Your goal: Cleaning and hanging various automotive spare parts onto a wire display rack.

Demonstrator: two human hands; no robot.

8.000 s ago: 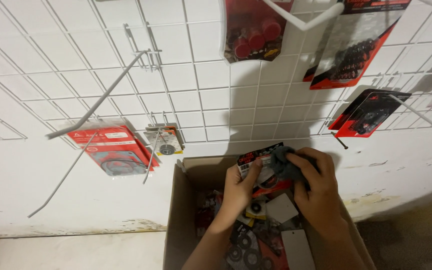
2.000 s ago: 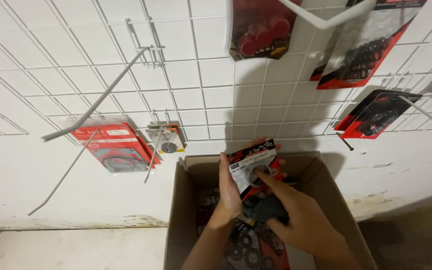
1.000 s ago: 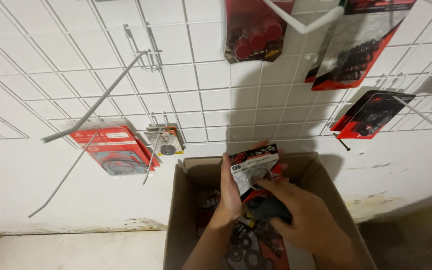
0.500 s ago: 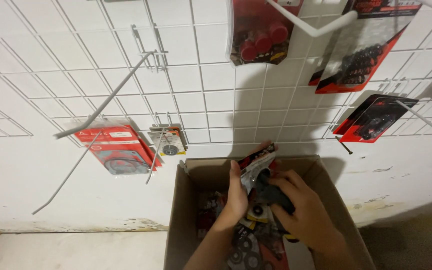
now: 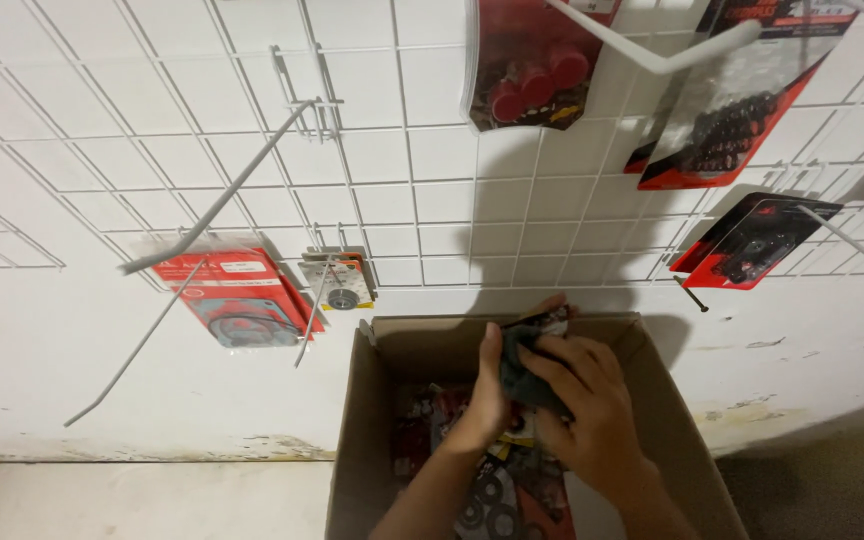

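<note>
Over the box: a dark packet (image 5: 524, 362) is held between both hands above the open cardboard box (image 5: 372, 420), toward the box's far wall.
Left hand: the left hand (image 5: 492, 385) is closed around the packet's left side, thumb laid upward along its edge, fingers hidden behind it.
Right hand: the right hand (image 5: 592, 405) is laid over the packet's front and right side, fingers curled and pressed onto it; the packet is clamped by both hands together.
Packet: only its dark upper part and a strip of lighter print at its top edge are seen; the rest is covered by the hands.
Box contents: red and black carded packs (image 5: 432, 425) and black rubber rings (image 5: 487, 500) are piled inside, below the wrists.
Box position: the box is set against the foot of the white wall, its flaps open.
Wire grid: a white wire grid (image 5: 152, 120) is fixed on the wall, with long hooks sticking out.
Hung at left: a red pack with a gasket (image 5: 237, 310) and a small pack with a round part (image 5: 340, 283) hang near the box's far left corner.
Hung above: a clear pack of red caps (image 5: 527, 65) hangs above the box.
Hung at right: two red-and-black carded packs (image 5: 727, 110) (image 5: 752, 240) hang to the upper right.
</note>
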